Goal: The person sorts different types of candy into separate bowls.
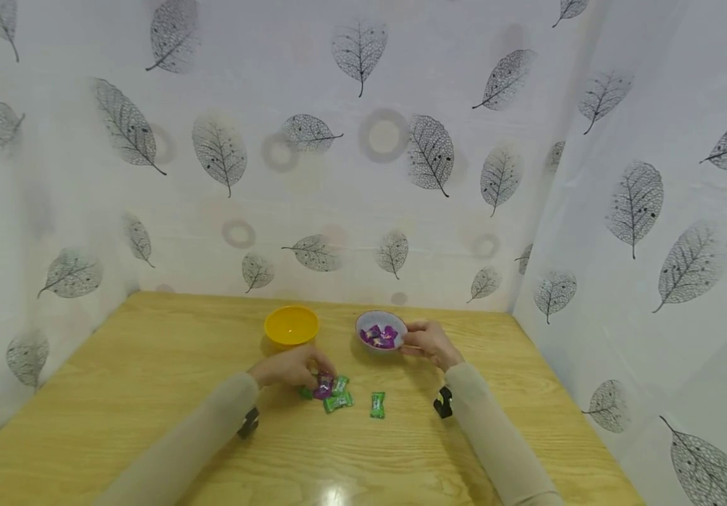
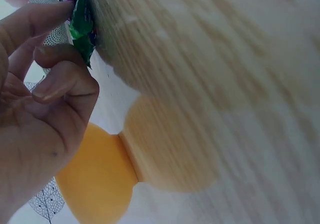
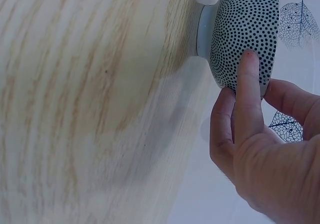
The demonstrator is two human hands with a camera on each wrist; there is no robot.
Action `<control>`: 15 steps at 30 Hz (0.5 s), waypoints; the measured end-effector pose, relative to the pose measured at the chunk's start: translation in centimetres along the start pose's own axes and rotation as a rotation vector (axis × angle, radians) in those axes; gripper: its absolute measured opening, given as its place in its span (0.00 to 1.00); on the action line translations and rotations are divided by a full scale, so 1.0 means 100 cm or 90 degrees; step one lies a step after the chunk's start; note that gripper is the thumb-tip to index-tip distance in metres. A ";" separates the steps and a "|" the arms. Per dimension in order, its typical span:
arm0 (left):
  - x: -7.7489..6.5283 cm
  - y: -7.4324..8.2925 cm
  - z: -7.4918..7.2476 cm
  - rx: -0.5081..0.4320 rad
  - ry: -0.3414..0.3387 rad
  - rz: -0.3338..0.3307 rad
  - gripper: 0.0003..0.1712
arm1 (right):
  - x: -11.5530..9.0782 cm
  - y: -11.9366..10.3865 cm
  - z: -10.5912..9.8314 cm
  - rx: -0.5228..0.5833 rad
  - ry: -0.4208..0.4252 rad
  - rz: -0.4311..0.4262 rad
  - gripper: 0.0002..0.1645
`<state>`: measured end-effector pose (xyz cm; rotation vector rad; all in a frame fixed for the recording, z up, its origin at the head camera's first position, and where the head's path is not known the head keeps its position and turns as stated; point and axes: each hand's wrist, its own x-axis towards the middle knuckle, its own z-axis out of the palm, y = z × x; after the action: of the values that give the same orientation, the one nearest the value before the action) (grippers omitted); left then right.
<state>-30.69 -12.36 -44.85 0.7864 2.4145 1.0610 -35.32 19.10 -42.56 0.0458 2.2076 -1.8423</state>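
My left hand (image 1: 289, 367) reaches down over a small cluster of wrapped candies, its fingertips pinching a purple-wrapped candy (image 1: 323, 387). Green-wrapped candies (image 1: 338, 402) lie around it, one partly under the fingers. In the left wrist view a green wrapper (image 2: 82, 28) stands right by the index fingertip. With my right hand (image 1: 430, 343) I hold a black-dotted white bowl (image 3: 245, 31) at its right side, thumb at the rim and fingers along the outer wall. Several purple candies (image 1: 380, 337) sit inside this bowl, which stands upright on the table.
A yellow-orange bowl (image 1: 292, 323) stands just behind my left hand. One separate green candy (image 1: 377, 405) lies between my arms. The wooden table (image 1: 167, 365) ends at the back against a leaf-patterned curtain (image 1: 357, 204), with another side of curtain along the right.
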 end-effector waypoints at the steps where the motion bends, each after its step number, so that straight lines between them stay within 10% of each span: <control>1: 0.001 0.001 0.000 0.000 -0.003 -0.004 0.21 | 0.000 0.000 0.000 0.001 0.000 0.001 0.27; 15: 0.009 0.001 0.007 0.039 -0.017 -0.013 0.16 | 0.000 0.001 -0.001 0.002 0.001 0.004 0.28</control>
<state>-30.95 -11.40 -45.29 0.7886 2.4378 0.9675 -35.28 19.18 -42.59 0.0545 2.2027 -1.8435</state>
